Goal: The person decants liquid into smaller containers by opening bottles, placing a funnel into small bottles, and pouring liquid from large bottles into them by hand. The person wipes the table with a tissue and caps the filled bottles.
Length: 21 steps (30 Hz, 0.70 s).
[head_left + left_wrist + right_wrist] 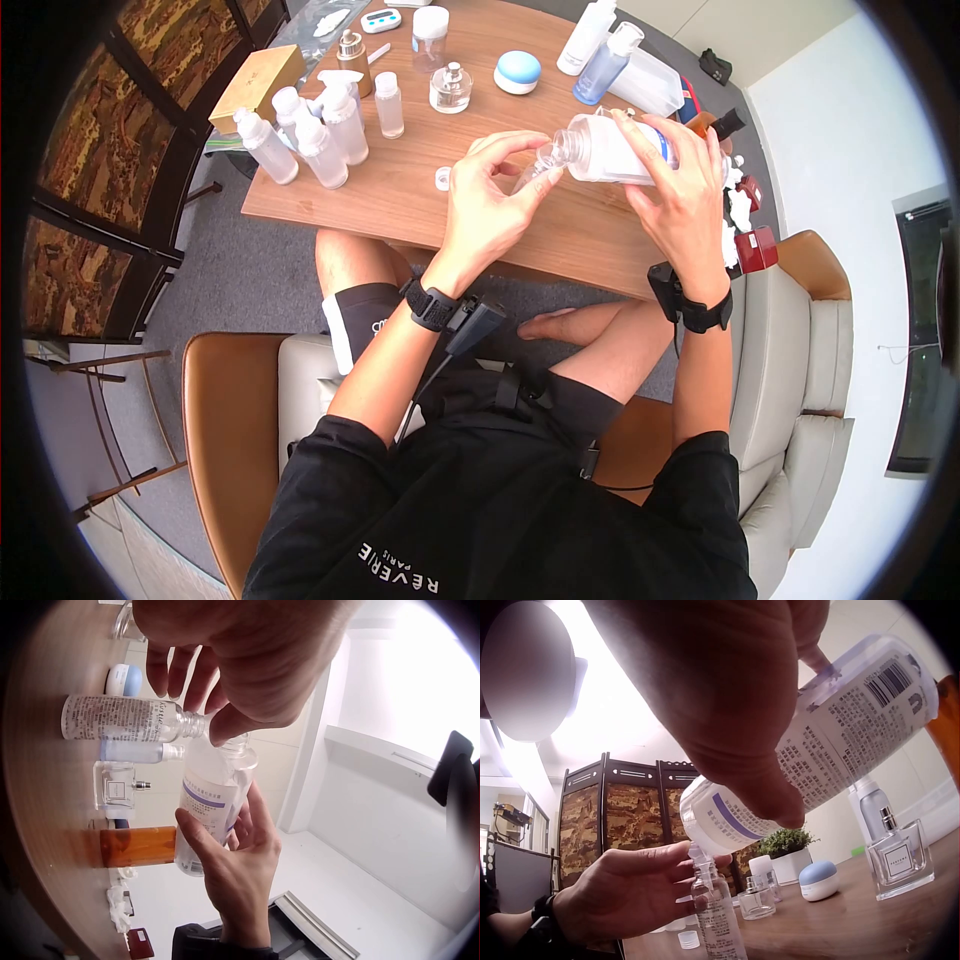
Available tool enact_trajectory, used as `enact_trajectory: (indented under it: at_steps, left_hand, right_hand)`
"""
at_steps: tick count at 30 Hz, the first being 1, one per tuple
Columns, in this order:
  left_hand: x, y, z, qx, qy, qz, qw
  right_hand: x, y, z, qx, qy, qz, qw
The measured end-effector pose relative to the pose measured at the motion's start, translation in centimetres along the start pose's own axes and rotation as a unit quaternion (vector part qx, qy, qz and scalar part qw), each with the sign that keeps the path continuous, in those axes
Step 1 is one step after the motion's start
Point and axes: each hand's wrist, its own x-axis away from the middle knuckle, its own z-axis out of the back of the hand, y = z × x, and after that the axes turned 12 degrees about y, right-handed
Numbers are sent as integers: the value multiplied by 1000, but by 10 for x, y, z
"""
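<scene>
My right hand (685, 180) grips a large clear bottle (847, 727) with a white, purple-striped label, tipped so its neck points left and down. Below its mouth, a small clear bottle (120, 718) covered in fine print stands upright on the table. My left hand (622, 889) pinches around the small bottle's mouth with thumb and index finger, its other fingers spread beside the neck. The two mouths meet at these fingertips (681, 850). I cannot tell whether the clear bit there is the rim or a separate piece.
Frosted bottles (322, 150) cluster at the table's left by a cardboard box (258, 85). Glass perfume bottles (900, 859), a blue-lidded jar (517, 72) and pump bottles (605, 65) stand farther back. An amber bottle (139, 847) is at the right. A small white cap (443, 178) lies near my left hand.
</scene>
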Motion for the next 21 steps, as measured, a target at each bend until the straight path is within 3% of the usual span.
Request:
enact_trajectory:
  at_steps: [21]
  left_hand:
    - [0, -2, 1, -25, -15, -11, 1000]
  right_hand:
    - [0, 1, 1, -12, 6, 12, 1000]
